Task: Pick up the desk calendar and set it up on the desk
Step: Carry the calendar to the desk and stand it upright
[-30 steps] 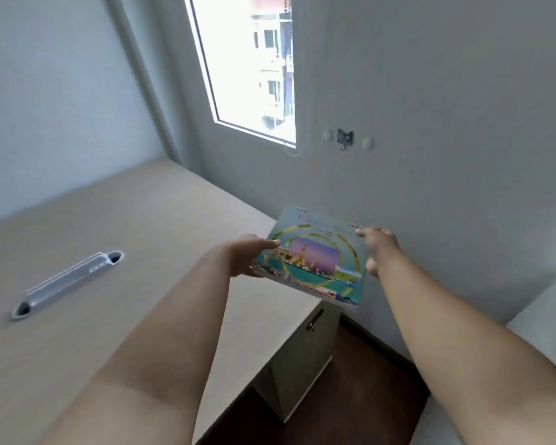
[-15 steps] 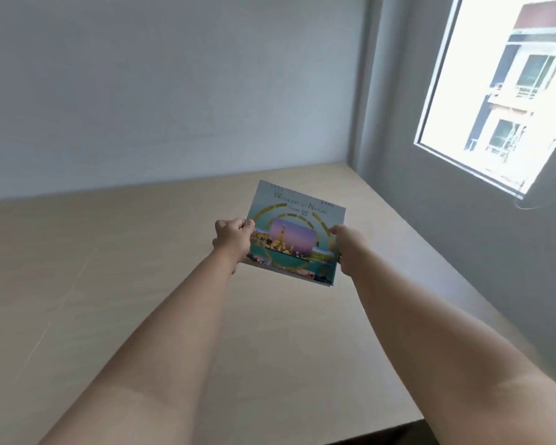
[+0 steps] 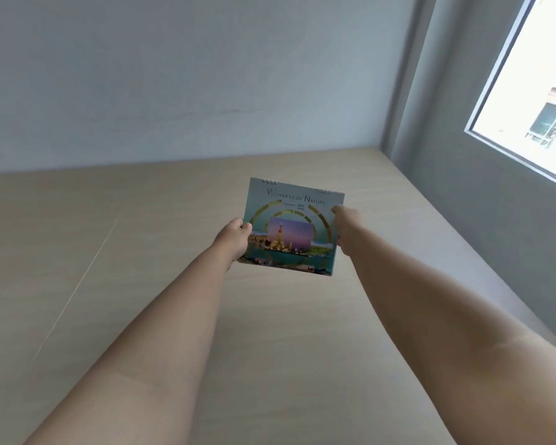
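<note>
Overexposed window glare at right, soft daylight, wide-angle edge distortion

You face a pale grey wall, with a bright window on your right showing a building outside

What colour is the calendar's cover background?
Teal, with gold arcs, on the calendar; the head view shows it.

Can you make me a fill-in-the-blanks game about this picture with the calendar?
1. The desk calendar is held by ____ hands.
2. The big words on its cover read "Wonders of ____".
3. The left hand grips the calendar's ____ edge, and the right hand grips the opposite one.
4. The window is on the ____ side of the picture.

Missing words: two; Nature; left; right
</note>
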Available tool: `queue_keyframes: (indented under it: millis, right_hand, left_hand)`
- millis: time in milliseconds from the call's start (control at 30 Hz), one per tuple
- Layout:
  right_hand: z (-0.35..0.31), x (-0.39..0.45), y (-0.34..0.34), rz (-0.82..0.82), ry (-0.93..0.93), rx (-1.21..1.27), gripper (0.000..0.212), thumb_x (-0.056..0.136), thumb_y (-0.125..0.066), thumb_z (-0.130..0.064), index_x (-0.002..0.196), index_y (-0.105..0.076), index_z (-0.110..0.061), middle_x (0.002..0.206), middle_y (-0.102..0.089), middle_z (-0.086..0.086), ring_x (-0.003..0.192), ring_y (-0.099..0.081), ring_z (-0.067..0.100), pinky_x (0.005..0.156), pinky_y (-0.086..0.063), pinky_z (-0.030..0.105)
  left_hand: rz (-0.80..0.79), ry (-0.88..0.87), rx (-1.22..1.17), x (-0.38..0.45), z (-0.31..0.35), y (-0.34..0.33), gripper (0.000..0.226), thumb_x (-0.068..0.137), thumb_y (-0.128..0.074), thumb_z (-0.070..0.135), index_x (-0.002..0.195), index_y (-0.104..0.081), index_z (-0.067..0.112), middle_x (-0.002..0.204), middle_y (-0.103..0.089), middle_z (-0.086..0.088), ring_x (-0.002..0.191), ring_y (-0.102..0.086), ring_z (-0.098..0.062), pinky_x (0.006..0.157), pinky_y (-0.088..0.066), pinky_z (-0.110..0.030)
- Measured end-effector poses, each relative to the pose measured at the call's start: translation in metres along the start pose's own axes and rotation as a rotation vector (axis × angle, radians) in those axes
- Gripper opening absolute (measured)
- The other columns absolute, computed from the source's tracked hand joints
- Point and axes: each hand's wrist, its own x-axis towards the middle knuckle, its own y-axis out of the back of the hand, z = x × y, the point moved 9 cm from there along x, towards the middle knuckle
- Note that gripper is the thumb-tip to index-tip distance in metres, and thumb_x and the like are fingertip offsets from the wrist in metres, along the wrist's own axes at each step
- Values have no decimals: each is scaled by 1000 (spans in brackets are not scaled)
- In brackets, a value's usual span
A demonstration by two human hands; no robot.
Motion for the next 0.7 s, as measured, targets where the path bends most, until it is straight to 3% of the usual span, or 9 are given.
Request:
queue_keyframes:
  millis: [100,200,300,433,567,700]
  right_hand:
    - [-14,25,3,2,40,-61,43,87,-39,-32,120,-51,-7,100,-65,16,71,-61,25,58,-48,31]
    - [-22,47,0,-44,51,-139,43,88,-39,-32,121,-50,-8,105,-65,16,75,-61,25,57,-48,30]
    - [-25,61,-10,-108,66,-195,31,93,-37,-32,113,-46,-11,97,-58,13,67,-57,20,52,-47,29]
    - [1,77,-15,-156,64,-196,28,92,-37,-33,110,-45,-13,90,-56,9,72,-56,21,77,-54,43]
    - [31,83,-10,-145,54,-231,28,83,-38,-27,102,-52,-12,90,-57,10,75,-56,23,65,-45,35]
    - [66,87,1,-123,20,-251,26,79,-44,-28,99,-55,-14,80,-52,3,74,-49,22,57,-37,26]
  left_hand:
    - [-54,47,-40,13,-1,-15,35,100,-34,32,121,-51,10,121,-59,-14,107,-54,-29,82,-43,-36]
    - [-104,119,-94,23,0,-29,41,96,-39,33,130,-50,13,128,-58,-13,117,-54,-32,101,-45,-42]
    - [-68,158,-107,36,-2,-37,44,94,-39,32,132,-50,13,129,-59,-14,116,-54,-33,96,-43,-39]
    - [2,201,-146,40,-16,-48,45,96,-41,30,137,-44,11,131,-55,-12,119,-51,-31,89,-38,-31]
    - [-70,238,-207,35,-34,-66,51,88,-52,30,136,-43,16,133,-57,-9,117,-54,-29,102,-43,-39]
    - [-134,268,-125,31,-50,-81,54,88,-56,26,138,-40,15,135,-52,-8,124,-49,-28,97,-39,-37]
